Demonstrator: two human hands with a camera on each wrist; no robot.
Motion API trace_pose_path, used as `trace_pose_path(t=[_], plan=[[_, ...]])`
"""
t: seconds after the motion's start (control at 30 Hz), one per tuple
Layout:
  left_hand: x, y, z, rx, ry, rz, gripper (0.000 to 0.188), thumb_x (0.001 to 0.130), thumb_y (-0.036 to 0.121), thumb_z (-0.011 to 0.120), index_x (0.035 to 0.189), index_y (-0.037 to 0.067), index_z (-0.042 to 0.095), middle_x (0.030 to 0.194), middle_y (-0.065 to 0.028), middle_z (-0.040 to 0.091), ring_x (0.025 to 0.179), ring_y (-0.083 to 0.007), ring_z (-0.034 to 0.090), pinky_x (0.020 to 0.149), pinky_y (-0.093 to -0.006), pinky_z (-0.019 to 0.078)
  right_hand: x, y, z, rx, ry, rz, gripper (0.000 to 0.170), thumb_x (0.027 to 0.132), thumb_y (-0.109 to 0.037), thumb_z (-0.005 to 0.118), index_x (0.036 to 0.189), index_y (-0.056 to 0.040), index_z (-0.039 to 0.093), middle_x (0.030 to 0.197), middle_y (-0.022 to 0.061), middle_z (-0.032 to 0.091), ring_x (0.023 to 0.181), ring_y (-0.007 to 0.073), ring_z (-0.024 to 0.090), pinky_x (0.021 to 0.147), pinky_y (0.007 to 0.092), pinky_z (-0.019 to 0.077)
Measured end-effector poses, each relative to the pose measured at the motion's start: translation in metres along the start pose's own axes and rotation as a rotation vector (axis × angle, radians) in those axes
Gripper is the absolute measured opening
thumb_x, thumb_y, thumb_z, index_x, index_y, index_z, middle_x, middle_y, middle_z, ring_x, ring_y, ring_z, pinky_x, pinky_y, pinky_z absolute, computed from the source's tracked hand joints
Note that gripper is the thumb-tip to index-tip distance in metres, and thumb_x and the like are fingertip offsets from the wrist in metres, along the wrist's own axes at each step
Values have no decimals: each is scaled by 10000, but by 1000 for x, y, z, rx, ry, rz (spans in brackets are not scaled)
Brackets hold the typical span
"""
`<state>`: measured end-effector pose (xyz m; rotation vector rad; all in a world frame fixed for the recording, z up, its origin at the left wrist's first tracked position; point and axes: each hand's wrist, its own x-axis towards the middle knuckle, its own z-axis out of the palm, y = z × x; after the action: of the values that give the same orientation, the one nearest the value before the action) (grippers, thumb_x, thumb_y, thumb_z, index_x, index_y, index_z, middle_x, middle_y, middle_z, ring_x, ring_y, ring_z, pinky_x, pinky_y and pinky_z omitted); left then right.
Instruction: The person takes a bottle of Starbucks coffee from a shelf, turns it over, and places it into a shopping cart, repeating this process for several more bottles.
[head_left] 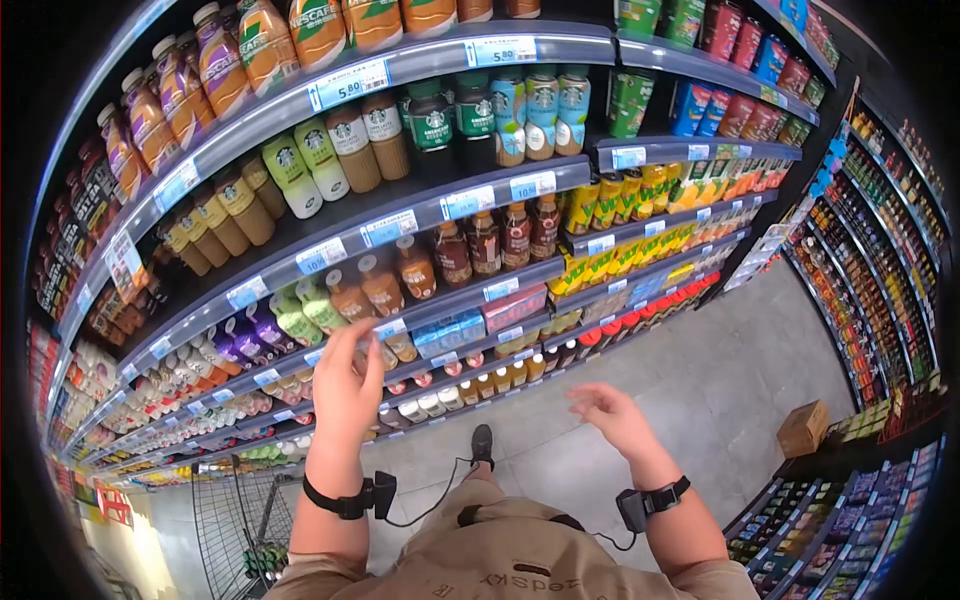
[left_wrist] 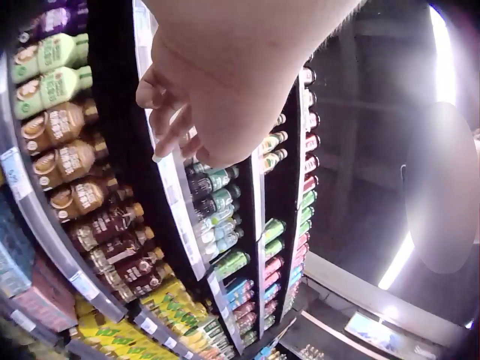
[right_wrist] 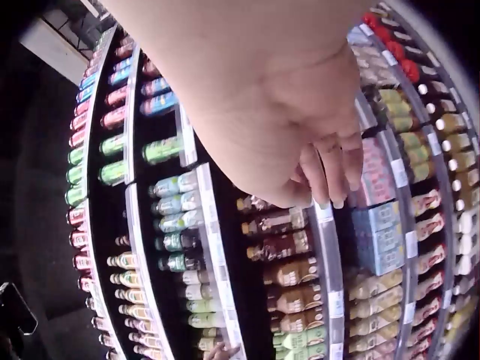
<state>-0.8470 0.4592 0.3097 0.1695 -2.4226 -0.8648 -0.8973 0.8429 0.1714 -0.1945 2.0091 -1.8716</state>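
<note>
My left hand is raised in front of the drink shelves, its fingers loosely bent and nothing in them. In the head view it overlaps the row of brown-orange bottles and the pale green bottles beside them. The left wrist view shows the same hand with air around its fingertips. Lower right, my right hand hangs over the grey floor, fingers relaxed and holding nothing. The right wrist view has this hand overlapping shelves with dark brown bottles and a blue pack.
Curved shelves carry Starbucks cups, yellow cartons and large coffee bottles. A wire shopping cart stands at the lower left. On the right, a cardboard box sits on the floor near another shelf unit.
</note>
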Motion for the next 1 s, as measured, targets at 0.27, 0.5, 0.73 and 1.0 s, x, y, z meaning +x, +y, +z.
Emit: trace_pose_path(t=[0.27,0.5,0.73,1.0], plan=[[143,32,31,-295,97,187,346,926,10,694,1270,24,659,1137,-105,667,687,-155,546,675,-296,483,115,-166,56,-81,-209,-383,612,979,81,600,1566,-52,486,1590,100,488,1204,150,613,949,305,522],[228,24,70,-193,129,267,647,903,83,799,1483,15,520,1255,-106,653,720,-101,521,634,-244,455,194,-240,84,-36,-246,-628,840,931,55,644,1682,-73,290,1741,121,272,1201,209,629,957,336,544],[249,22,84,-152,48,233,691,876,234,861,1412,-24,510,637,-55,530,530,-159,521,519,-321,436,230,-248,88,3,-349,-621,842,938,55,631,1685,-31,251,1758,155,215,1162,213,642,933,339,554],[238,25,84,-189,64,272,752,824,195,900,1403,-46,485,725,-64,576,578,-130,531,520,-277,421,246,-244,74,70,-399,-719,757,943,72,599,1646,-6,328,1714,202,257,1111,221,685,899,339,554]])
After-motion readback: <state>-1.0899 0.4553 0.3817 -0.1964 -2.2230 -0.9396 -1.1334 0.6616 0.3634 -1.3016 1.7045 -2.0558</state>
